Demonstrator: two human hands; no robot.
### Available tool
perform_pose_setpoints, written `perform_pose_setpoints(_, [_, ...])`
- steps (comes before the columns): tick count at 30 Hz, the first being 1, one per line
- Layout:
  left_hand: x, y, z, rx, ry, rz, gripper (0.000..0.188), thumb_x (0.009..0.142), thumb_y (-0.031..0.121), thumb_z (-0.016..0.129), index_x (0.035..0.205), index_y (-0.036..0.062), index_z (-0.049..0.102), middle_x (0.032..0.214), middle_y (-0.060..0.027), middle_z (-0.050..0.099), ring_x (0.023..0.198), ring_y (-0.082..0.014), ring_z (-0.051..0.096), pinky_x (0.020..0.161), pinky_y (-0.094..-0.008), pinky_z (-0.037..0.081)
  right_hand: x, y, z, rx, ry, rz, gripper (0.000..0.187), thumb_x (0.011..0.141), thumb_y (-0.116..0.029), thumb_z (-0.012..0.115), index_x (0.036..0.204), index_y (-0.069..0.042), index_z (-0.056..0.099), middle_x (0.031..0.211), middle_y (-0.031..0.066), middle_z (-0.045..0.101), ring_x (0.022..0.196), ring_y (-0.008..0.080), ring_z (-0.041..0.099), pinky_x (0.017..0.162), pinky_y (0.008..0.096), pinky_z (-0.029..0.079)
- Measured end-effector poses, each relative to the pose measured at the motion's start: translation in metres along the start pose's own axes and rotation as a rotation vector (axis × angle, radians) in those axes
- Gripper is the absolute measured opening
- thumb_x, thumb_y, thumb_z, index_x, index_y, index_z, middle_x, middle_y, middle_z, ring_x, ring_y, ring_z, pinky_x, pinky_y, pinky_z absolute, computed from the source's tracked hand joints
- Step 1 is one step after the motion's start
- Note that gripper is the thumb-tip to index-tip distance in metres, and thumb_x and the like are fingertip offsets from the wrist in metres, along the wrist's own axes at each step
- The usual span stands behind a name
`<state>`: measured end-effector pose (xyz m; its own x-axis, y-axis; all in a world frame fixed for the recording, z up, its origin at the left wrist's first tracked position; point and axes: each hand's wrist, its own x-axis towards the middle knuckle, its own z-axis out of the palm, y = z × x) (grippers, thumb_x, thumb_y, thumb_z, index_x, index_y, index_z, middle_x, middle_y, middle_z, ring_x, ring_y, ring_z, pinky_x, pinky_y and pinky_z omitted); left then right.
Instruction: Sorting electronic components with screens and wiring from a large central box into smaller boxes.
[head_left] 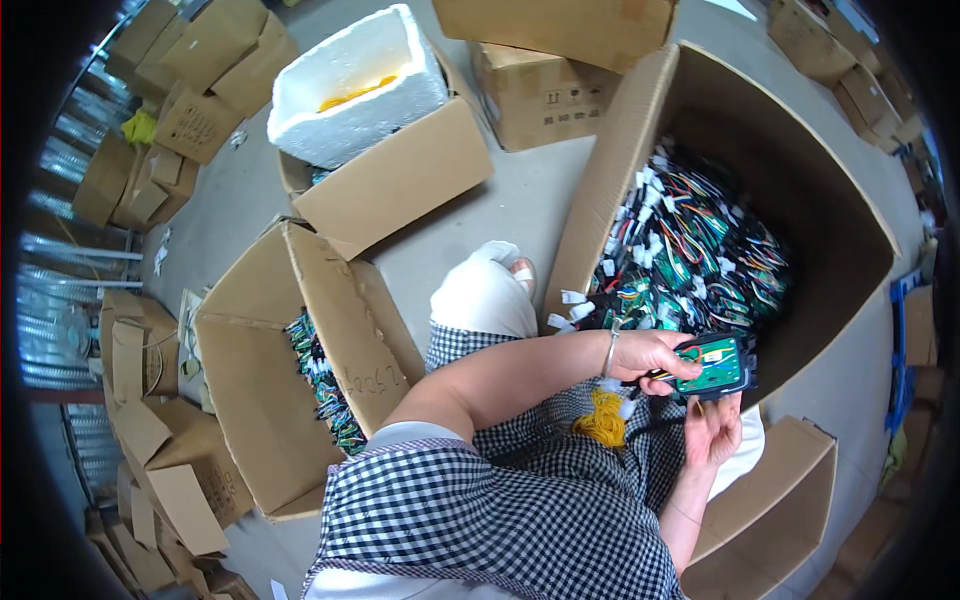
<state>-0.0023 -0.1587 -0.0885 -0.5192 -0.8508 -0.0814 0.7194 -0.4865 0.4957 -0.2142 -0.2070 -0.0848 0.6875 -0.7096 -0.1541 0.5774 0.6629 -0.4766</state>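
Green board (716,362) is pinched by the left hand (648,358), and the right hand (712,430) grips its 6 o'clock edge. Yellow strings (602,422) lie towards 8 o'clock from it.

I'm watching one black-rimmed green circuit board (712,368), face up, thin wires (736,348) across it, left hand (648,358) gripping, right hand (712,430) at its near edge

Left of the fingers (683,366), handwriting (370,383) runs across an open box (343,320); beyond them, handling symbols (575,98) mark a brown box (525,85); farther left, blurred print (188,122) on a distant box (208,132).
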Motion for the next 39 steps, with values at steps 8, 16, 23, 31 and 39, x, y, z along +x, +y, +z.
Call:
perform_pose_setpoints(8, [0.002,0.016,0.001,0.041,0.114,0.183,0.035,0.088,0.029,0.068,0.114,0.0144,0.05,0.074,0.0044,0.046,0.048,-0.0032,0.038,0.039,-0.0189,0.023,-0.013,-0.047,-0.048,-0.488,-0.273,0.261,0.028,0.087,-0.009,0.058,0.113,0.002,0.061,0.101,0.0232,0.064,0.08,0.0257,0.063,0.081,0.0398,0.05])
perform_pose_setpoints(16, [0.026,-0.015,-0.011,1.646,0.245,0.231,0.037,0.08,0.029,0.067,0.108,0.009,0.055,0.093,-0.0196,0.058,0.081,-0.0372,0.063,0.07,-0.0476,0.05,0.023,-0.053,0.029,-1.661,-0.22,-0.296,0.085,0.072,-0.051,0.072,0.136,-0.001,0.045,0.14,0.0189,0.045,0.131,0.0327,0.042,0.114,0.0532,0.01])
perform_pose_setpoints(23, [0.02,-0.019,-0.005,1.019,0.094,0.484,0.044,0.082,0.02,0.07,0.121,0.0068,0.053,0.106,-0.0071,0.058,0.085,-0.0185,0.062,0.075,-0.0321,0.051,0.067,-0.051,-0.065,-0.592,0.352,0.306,0.068,0.088,-0.048,0.062,0.125,0.008,0.047,0.12,0.0168,0.059,0.104,0.0255,0.061,0.094,0.042,0.045])
perform_pose_setpoints(31, [0.004,0.013,-0.004,0.743,0.284,-0.187,0.035,0.091,0.022,0.063,0.12,0.0074,0.049,0.092,-0.0028,0.057,0.061,-0.0063,0.05,0.05,-0.0219,0.041,0.044,-0.053,0.044,-1.82,-0.167,-0.26,0.062,0.067,-0.023,0.081,0.122,-0.005,0.06,0.123,0.0118,0.061,0.12,0.0254,0.055,0.108,0.0434,0.034])
perform_pose_setpoints(39, [-0.002,0.015,-0.009,1.59,0.6,-0.158,0.044,0.084,0.034,0.064,0.108,0.002,0.046,0.093,-0.0219,0.064,0.089,-0.0386,0.063,0.075,-0.0429,0.048,0.096,-0.071,-0.015,-1.1,0.396,-0.37,0.024,0.09,-0.004,0.058,0.111,0.008,0.06,0.09,0.0119,0.068,0.078,0.0141,0.065,0.071,0.0243,0.051])
